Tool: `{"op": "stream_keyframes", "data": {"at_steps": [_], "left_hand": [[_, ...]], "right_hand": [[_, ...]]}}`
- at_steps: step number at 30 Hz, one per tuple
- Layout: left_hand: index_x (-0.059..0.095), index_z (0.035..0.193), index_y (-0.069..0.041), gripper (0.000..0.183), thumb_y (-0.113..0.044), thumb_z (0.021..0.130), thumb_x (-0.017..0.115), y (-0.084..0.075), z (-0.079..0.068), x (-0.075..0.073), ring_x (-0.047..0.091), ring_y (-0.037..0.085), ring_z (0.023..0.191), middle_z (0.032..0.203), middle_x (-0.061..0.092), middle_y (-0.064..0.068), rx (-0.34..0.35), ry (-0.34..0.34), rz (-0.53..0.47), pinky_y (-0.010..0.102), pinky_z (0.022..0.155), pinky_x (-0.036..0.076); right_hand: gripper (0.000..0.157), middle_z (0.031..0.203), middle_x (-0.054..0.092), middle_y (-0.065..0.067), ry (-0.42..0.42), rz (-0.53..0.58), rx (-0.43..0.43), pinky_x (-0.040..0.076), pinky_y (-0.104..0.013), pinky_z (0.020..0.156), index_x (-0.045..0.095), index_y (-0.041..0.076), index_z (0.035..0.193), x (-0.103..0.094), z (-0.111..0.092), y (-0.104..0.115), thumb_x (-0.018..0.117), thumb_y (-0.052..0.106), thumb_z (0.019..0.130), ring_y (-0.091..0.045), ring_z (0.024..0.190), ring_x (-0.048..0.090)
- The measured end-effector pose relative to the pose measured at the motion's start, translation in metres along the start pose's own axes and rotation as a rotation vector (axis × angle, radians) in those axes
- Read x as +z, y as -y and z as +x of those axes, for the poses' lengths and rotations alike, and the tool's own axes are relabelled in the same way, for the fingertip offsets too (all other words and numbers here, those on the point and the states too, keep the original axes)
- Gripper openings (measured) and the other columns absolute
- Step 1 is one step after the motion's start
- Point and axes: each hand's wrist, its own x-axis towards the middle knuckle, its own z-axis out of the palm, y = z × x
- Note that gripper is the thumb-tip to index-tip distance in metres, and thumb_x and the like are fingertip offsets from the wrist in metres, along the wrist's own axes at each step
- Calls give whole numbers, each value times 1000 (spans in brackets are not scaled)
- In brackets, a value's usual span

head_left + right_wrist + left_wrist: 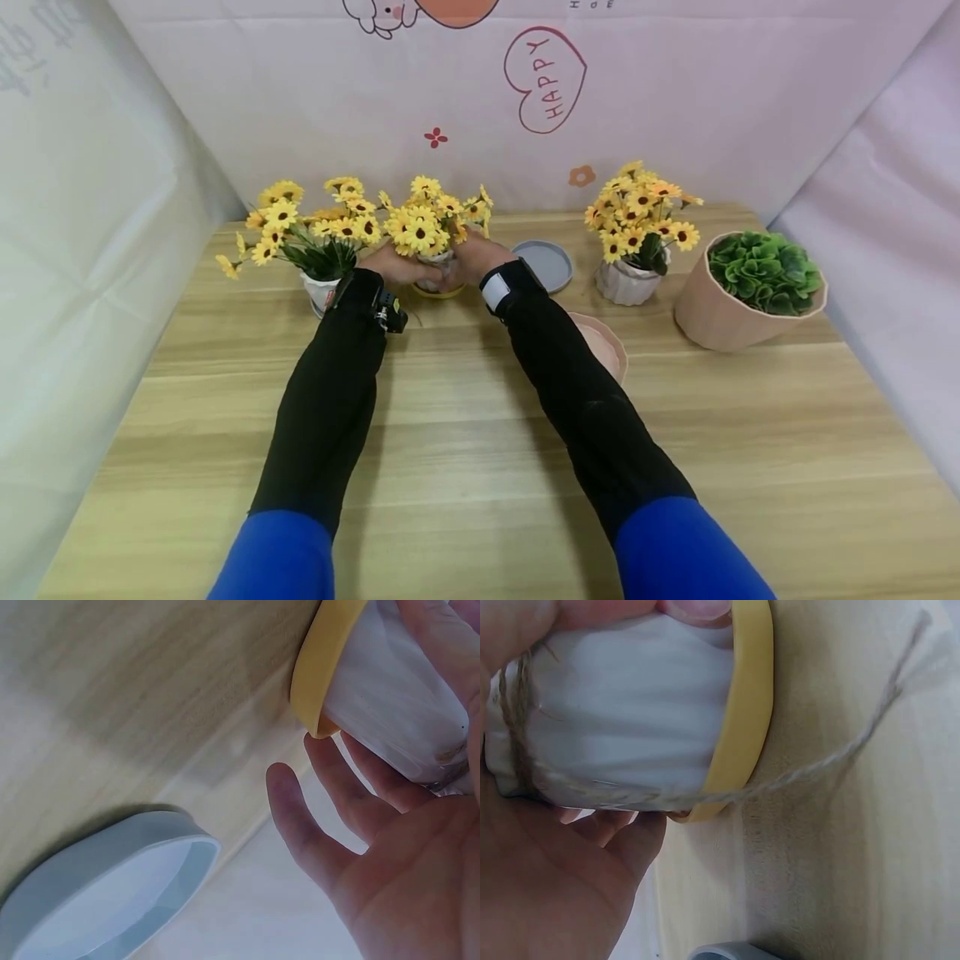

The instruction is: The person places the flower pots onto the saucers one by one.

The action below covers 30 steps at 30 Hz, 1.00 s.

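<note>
In the head view the middle flowerpot [422, 232], one of three with yellow blooms, stands between the left hand [397, 265] and right hand [480, 255], which partly hide it. In the left wrist view the left grip clasps its white pot [630, 712] above one yellow saucer [751, 697], a grey rim [735, 951] cut off below. In the right wrist view the right grip curls round that pot, one finger [289, 810] apart, one pale blue dish [112, 881] partly cropped.

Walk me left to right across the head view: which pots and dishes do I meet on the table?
Left yellow-flowered pot, middle yellow-flowered pot, grey dish, right yellow-flowered pot, pink pot holding a green plant. Pink dish left out: overlapping span.
</note>
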Motion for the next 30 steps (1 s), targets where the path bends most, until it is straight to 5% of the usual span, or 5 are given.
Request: {"op": "stream_keyframes", "data": {"at_steps": [12, 20, 25, 28, 30], "left_hand": [[33, 146, -16, 71, -17, 86, 71, 7, 3, 0, 34, 24, 131, 143, 38, 4, -29, -89, 8, 33, 101, 33], [35, 144, -18, 70, -16, 84, 73, 13, 2, 3, 40, 18, 126, 138, 43, 1, 71, -144, 71, 27, 98, 34], [30, 146, -21, 80, -22, 80, 77, 23, 5, 5, 37, 17, 129, 140, 39, -1, 93, -205, 61, 27, 101, 31], [26, 148, -24, 88, -28, 78, 79, 27, 6, 7, 33, 16, 132, 144, 35, -2, 113, -227, 81, 29, 103, 28], [22, 149, -27, 91, -32, 78, 78, 28, 3, 11, 30, 15, 133, 146, 31, -4, 118, -234, 101, 29, 104, 27]], "right_hand": [[109, 153, 22, -6, 6, 34, 5, 33, -31, 101, 10, 19, 153, -1, 7, -2, 81, 40, 73, -22, 134, 30], [83, 145, 33, -10, -63, 25, -2, 39, -32, 96, 43, 13, 140, 3, 4, -3, 84, 36, 71, -25, 125, 41], [69, 149, 22, -17, -76, -76, 68, 47, -36, 83, 57, 12, 126, 1, -6, 1, 79, 49, 72, -29, 116, 48], [49, 154, 14, -14, -81, -71, 38, 49, -30, 65, 68, 15, 108, -1, -16, 0, 75, 51, 76, -21, 92, 60], [57, 155, 11, -15, -97, -60, 4, 48, -27, 54, 63, 11, 117, -2, -26, -3, 74, 51, 78, -17, 76, 60]]}}
